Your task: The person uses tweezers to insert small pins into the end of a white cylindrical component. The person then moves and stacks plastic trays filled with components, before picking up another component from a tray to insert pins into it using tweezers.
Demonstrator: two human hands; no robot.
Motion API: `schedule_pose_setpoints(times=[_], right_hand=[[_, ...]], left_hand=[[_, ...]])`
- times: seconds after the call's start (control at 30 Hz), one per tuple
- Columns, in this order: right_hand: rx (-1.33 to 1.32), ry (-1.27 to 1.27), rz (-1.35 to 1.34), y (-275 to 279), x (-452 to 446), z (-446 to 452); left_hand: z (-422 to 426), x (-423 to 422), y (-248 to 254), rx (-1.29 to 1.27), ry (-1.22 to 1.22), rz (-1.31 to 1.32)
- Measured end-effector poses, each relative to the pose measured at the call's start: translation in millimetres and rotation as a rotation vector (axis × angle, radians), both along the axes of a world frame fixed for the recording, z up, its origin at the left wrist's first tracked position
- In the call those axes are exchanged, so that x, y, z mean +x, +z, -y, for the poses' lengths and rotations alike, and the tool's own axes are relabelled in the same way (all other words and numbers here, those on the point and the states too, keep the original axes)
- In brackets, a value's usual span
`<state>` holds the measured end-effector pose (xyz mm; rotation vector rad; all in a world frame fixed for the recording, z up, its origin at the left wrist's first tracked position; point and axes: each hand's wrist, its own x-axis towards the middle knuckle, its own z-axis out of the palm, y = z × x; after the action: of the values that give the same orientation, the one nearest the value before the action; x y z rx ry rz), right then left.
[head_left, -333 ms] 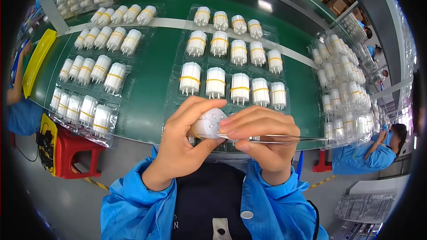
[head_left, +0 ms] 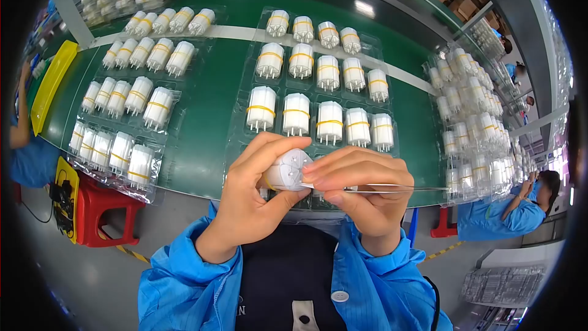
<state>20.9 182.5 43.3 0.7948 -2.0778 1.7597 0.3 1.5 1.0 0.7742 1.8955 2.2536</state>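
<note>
My left hand [head_left: 248, 193] is closed around a white cylindrical pin-ended part [head_left: 283, 173] with a yellow band, held over the table's near edge. Its end face, with small pins, is turned toward my right hand [head_left: 367, 190]. That hand pinches a pair of thin metal tweezers [head_left: 429, 189], whose far end sticks out to the right. The tips are at or beside the end face, and my fingers partly hide them. Just beyond my hands, a clear plastic tray [head_left: 236, 129] bears rows of similar white parts, pins toward me.
To the left lies another filled tray [head_left: 162, 147] on the green table [head_left: 205, 104]. Stacked filled trays [head_left: 478, 122] stand at the right. A yellow bin [head_left: 52, 89], a red stool [head_left: 110, 208] and co-workers in blue [head_left: 502, 214] are around the table.
The tweezers have tilted slightly, and their two arms now look closer together. My hands and the white part have hardly moved. At the far left, a co-worker's arm has shifted.
</note>
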Motion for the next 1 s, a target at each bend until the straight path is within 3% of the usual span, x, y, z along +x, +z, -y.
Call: schedule_pose_setpoints(times=[0.37, 0.47, 0.53, 1.0], right_hand=[[0.283, -0.062, -0.095, 11, 2, 2], [0.135, -0.046, 0.006, 4, 2, 0], [-0.123, -0.068, 0.091, -1, 7, 3], [-0.103, -0.109, 0.094, -6, 9, 11]], left_hand=[[-2, -3, -5, -0.075, 0.076, -0.096], [-3, -1, -1, -0.135, 0.142, -0.154], [-4, 0, -1, -0.13, 0.195, -0.195], [-5, 1, -5, -0.141, 0.271, -0.234]])
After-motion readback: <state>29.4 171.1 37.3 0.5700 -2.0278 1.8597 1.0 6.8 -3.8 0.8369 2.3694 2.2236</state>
